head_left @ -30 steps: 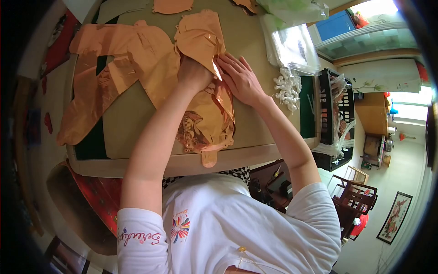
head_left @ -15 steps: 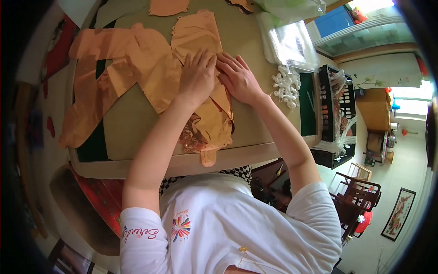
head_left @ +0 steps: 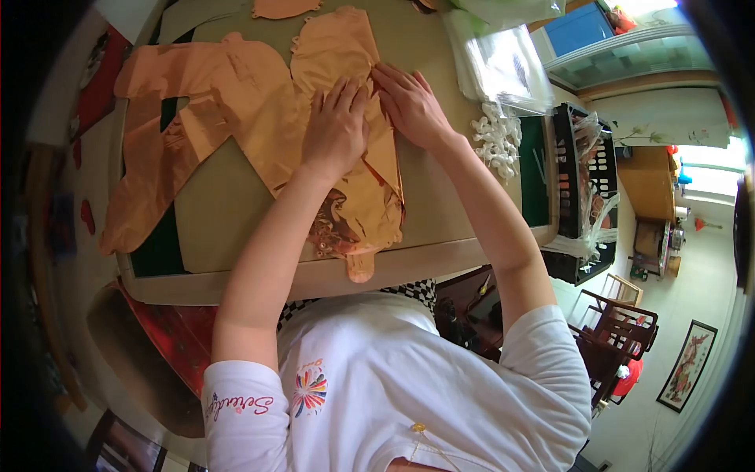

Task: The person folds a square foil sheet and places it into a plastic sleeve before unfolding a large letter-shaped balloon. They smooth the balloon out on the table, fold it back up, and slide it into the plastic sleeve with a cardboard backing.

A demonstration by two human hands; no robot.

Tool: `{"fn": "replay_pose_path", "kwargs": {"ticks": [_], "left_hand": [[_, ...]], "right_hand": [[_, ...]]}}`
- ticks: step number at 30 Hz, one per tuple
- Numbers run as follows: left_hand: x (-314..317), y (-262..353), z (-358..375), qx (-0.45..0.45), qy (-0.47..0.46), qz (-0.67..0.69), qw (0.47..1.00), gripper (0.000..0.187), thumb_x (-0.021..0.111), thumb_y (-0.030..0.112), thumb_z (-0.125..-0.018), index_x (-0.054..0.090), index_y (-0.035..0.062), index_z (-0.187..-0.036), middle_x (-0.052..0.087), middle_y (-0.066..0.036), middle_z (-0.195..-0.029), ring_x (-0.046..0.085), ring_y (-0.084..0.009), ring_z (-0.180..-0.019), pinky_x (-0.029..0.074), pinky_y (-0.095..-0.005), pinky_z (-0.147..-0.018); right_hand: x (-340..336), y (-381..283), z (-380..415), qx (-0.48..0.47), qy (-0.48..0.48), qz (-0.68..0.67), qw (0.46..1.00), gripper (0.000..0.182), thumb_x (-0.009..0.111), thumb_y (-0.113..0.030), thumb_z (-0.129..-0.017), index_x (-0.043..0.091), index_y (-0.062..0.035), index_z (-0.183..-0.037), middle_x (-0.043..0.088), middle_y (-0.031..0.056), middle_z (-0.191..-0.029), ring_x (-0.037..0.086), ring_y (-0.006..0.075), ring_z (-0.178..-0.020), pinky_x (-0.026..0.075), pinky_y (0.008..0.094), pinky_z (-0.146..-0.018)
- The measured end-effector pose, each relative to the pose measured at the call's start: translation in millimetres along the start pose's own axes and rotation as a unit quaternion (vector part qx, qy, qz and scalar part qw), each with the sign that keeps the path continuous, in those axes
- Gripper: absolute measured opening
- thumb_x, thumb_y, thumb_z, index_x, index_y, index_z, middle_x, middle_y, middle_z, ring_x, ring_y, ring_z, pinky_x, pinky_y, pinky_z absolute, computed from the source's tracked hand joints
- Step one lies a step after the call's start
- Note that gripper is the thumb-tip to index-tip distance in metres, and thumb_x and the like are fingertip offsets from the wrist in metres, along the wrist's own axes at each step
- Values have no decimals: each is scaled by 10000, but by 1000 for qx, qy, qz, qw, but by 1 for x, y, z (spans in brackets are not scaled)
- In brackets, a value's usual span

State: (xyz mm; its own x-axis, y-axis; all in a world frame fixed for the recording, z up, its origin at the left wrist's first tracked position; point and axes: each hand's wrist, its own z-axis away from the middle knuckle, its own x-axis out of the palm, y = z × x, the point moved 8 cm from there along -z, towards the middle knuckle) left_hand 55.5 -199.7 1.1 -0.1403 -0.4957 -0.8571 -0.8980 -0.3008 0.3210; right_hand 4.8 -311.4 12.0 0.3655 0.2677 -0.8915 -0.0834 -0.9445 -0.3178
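Note:
A shiny copper-coloured foil piece [head_left: 263,110] lies flat across the table, with wide parts at the left and a folded strip running towards the front edge. My left hand [head_left: 338,130] rests palm down on the strip, fingers stretched out. Just right of it, my right hand [head_left: 410,102] lies along the strip's right edge, fingertips on the foil and fingers extended. The strip's rounded tab [head_left: 360,267] reaches over the table's front edge. What is under the palms is hidden.
White ribbon bundles [head_left: 497,141] lie right of my right hand, below clear plastic bags [head_left: 507,71]. A black crate [head_left: 583,189] with plastic stands beyond the table's right edge. Another foil piece [head_left: 285,6] lies at the far edge. Chairs [head_left: 617,338] stand at the right.
My right hand has moved slightly away from me along the foil's edge. My left hand has shifted a little towards me and left. The strip looks flatter between them.

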Motion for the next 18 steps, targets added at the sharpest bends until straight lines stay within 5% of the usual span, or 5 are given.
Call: {"fn": "replay_pose_path", "kwargs": {"ticks": [5,8,18], "left_hand": [[0,0,1,-1,4,9,1000,427,537,153,-902,504,13,-1305,467,-151,-1406,396,-296,-1345,292,-499,-1114],[-2,-1,0,-3,16,4,1000,412,520,143,-915,514,12,-1305,488,-152,-1380,416,-302,-1327,321,-499,-1092],[-3,0,-1,-1,30,-7,1000,379,515,146,-931,540,12,-1285,524,-142,-1347,438,-292,-1318,331,-496,-1093]], "right_hand": [[-12,-7,2,-48,48,-44,997,289,563,-75,-894,663,-72,-1165,615,96,-1270,533,262,-1241,352,477,-1091],[-19,-31,41,-81,-8,-57,995,290,573,-10,-841,693,-64,-1100,643,92,-1223,555,252,-1223,382,473,-1071],[-43,-65,117,-121,-91,-67,986,417,574,28,-750,660,-62,-1149,592,81,-1305,538,254,-1247,416,470,-1039]]}}
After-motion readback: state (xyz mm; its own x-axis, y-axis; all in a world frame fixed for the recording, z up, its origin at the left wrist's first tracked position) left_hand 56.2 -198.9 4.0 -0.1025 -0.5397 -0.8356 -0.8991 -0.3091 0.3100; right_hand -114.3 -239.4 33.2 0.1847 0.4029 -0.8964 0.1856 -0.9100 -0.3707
